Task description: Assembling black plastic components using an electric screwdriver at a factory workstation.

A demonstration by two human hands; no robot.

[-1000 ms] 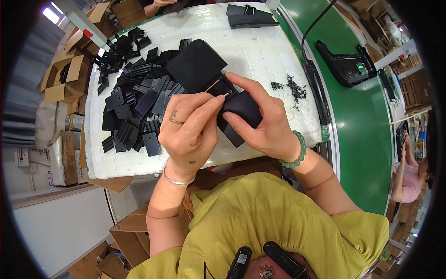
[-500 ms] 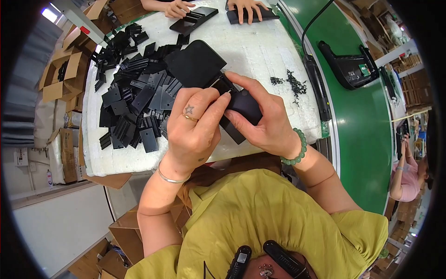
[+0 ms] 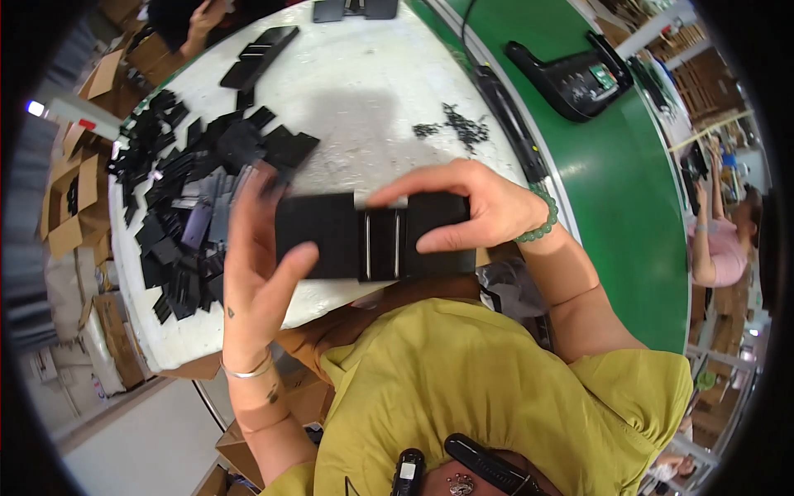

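Observation:
In front of me is a black plastic holder [image 3: 322, 217], made of two flat panels joined by a narrow middle section with two shiny metal rods [image 3: 398, 240]. My right hand [image 3: 475, 207] grips its right panel, thumb on the upper face and fingers along the far edge. My left hand [image 3: 255, 264] is around the left end, thumb over the panel; its other fingers are smeared by motion. A pile of loose black plastic parts [image 3: 197, 225] lies on the white foam table top [image 3: 356, 107] beside my left hand. Small black screws [image 3: 465, 128] are heaped beyond my right hand.
Two similar black holders [image 3: 260, 56] [image 3: 356, 10] lie at the far side, near another person's hand [image 3: 203, 21]. A black corded tool [image 3: 509, 116] lines the right table edge. Beyond it, a black housing [image 3: 571, 78] rests on a green surface [image 3: 612, 190]. Cardboard boxes [image 3: 78, 194] stand left.
The holder has turned from slanted to level, nearer me. My left hand has shifted from the rods to its left end. The other person's hands have drawn away from the far holders. The view has shifted.

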